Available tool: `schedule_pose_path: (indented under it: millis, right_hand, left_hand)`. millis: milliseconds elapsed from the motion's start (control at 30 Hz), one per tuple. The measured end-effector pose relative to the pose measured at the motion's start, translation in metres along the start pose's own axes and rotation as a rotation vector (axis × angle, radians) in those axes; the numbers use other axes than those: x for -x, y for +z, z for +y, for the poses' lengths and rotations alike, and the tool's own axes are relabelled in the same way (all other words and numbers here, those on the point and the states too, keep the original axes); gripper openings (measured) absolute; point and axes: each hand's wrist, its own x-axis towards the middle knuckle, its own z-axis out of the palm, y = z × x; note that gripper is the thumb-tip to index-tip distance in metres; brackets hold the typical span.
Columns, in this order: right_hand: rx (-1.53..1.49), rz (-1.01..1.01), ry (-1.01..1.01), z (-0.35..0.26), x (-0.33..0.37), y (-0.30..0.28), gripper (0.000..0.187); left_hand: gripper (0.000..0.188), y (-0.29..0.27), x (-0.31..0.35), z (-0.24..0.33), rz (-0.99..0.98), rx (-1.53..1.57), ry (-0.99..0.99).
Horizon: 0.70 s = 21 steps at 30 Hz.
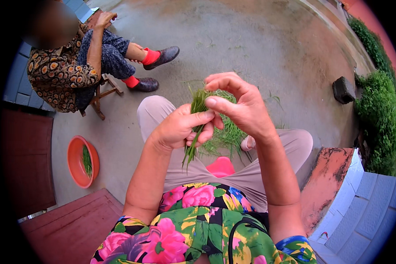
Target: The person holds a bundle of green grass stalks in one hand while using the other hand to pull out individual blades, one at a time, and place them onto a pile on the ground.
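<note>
My left hand (180, 127) is closed around a small bunch of chives (197, 108), thin green blades that hang below the fist and stick up above it. The thumb presses along the front of the bunch. Beside the upper end of the blades is my right hand (241, 103), its thumb and forefinger curved and apart; whether the fingertips touch the blades I cannot tell. Behind and below my hands, a loose heap of green blades (226, 138) lies on the ground between my knees, partly hidden by the hands.
An orange-red basin (73, 165) with a green bundle (87, 162) stands at my left. A person (66, 75) sits on a wooden stool (102, 94) at the far left. A dark block (343, 90) and bushes (378, 119) are at the right. A pink object (221, 166) shows between my legs.
</note>
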Motion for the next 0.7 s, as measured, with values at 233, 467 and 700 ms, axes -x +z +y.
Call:
schedule_pose_path:
  millis: [233, 467, 700]
  right_hand:
    - [-0.339, 0.232, 0.238, 0.001, -0.005, -0.005, 0.012]
    - [0.149, 0.036, -0.028, 0.010, -0.009, -0.004, 0.011]
    - [-0.056, 0.190, 0.081, 0.017, -0.012, -0.001, 0.008]
  left_hand:
    - [0.029, -0.001, -0.007, -0.004, 0.051, 0.026, -0.034]
    - [0.028, -0.005, -0.012, -0.001, 0.089, -0.113, -0.064]
    - [0.027, -0.007, -0.009, 0.001, 0.137, -0.183, -0.055]
